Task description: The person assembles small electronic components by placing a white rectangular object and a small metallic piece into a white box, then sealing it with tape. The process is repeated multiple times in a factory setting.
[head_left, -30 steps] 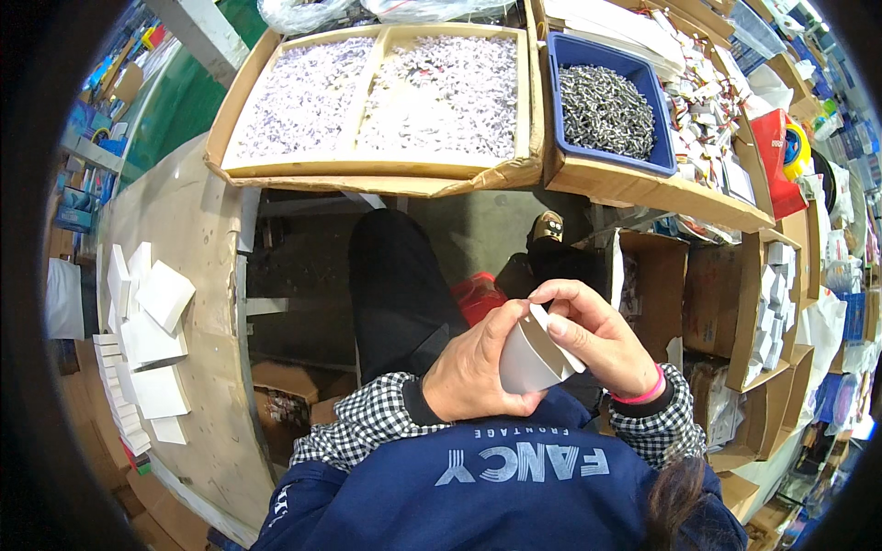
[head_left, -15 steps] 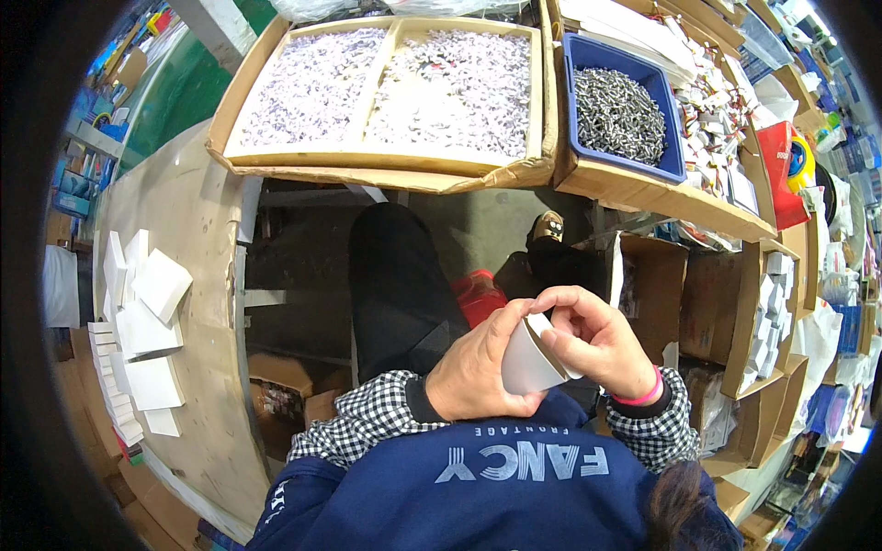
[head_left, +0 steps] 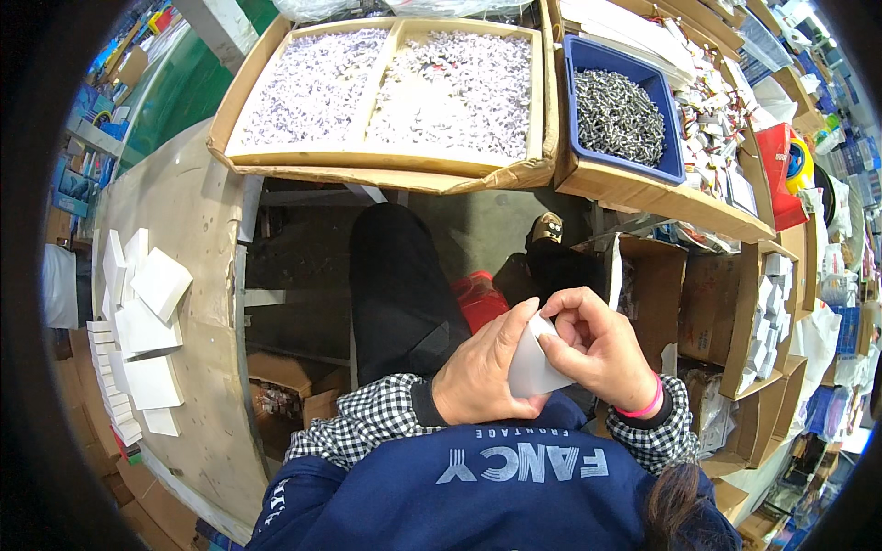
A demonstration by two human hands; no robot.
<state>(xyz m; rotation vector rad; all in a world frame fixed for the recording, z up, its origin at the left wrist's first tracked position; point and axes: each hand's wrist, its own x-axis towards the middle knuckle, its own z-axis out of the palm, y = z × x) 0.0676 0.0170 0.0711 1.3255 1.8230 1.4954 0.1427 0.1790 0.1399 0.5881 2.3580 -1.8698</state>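
A small white card box (head_left: 536, 365) is held between both hands just above my lap. My left hand (head_left: 480, 369) wraps round its left side, with the thumb low and the fingertips at the top. Thumb and forefinger of my right hand (head_left: 597, 347) pinch its upper right edge, where the flap lies. The fingers hide part of the box, so I cannot see inside it. Several similar white boxes (head_left: 154, 382) lie in a loose pile on the wooden table to the left.
Ahead, a divided wooden tray (head_left: 536, 96) holds many small white pieces. Right of it stands a blue bin (head_left: 678, 147) of small metal parts. A cardboard box (head_left: 735, 354) with small white boxes sits at the right. The wooden table (head_left: 207, 303) runs along my left.
The box has turned slightly in my hands, and its open upper end with the flap is now closed over or hidden. Both hands have stayed nearly in place.
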